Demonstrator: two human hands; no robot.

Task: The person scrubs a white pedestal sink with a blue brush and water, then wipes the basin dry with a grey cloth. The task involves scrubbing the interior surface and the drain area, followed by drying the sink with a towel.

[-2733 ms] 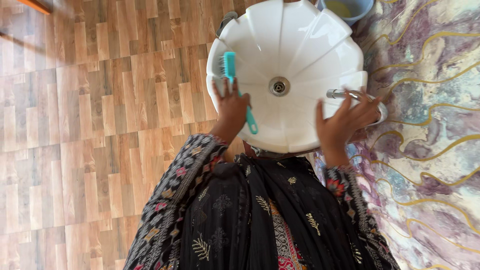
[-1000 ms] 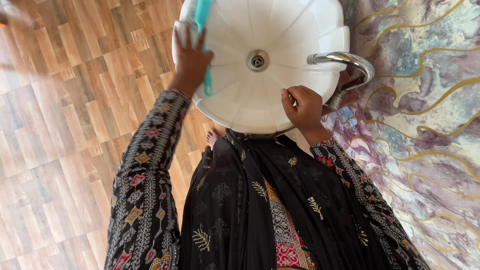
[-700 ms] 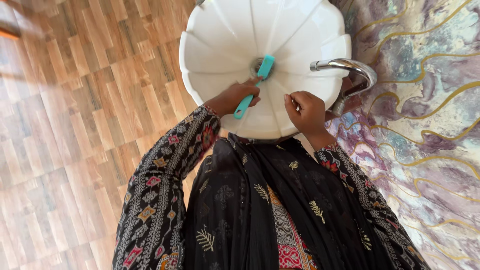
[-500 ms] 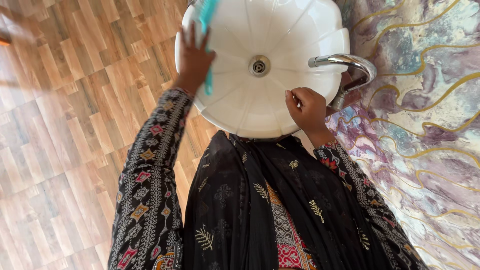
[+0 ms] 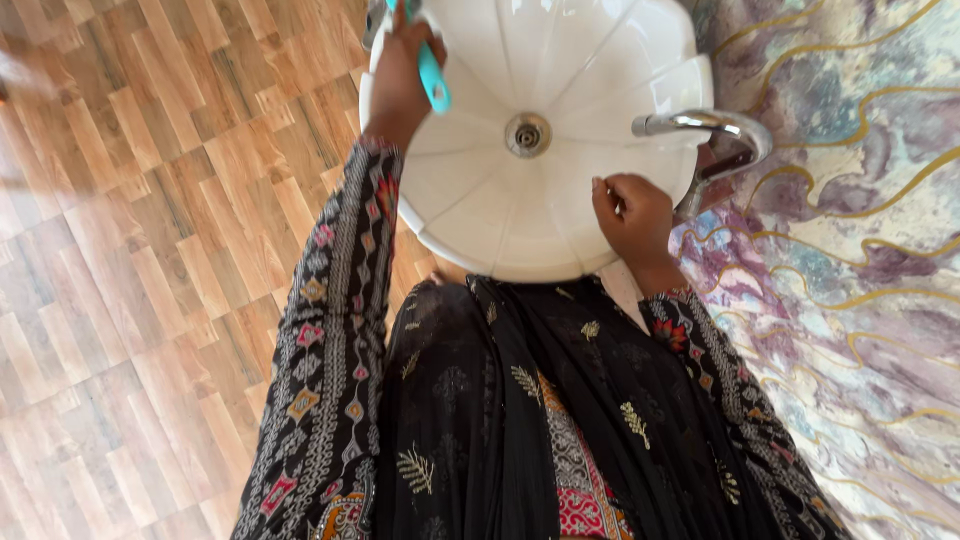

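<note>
We are in the scrubbing step: our left hand (image 5: 400, 75) grips the teal brush (image 5: 430, 75) with closed fingers against the white scalloped basin (image 5: 560, 215), at about ten o'clock from the drain (image 5: 527, 134). Our right hand (image 5: 630, 215), loosely curled and empty, rests on the rim at four o'clock, below the chrome tap (image 5: 705, 125). We judge that the next stroke calls for firm pressure along the basin's ridges.

White basin (image 5: 560, 60), teal brush (image 5: 432, 80) (marbled purple-gold wall (image 5: 850, 200)).
</note>
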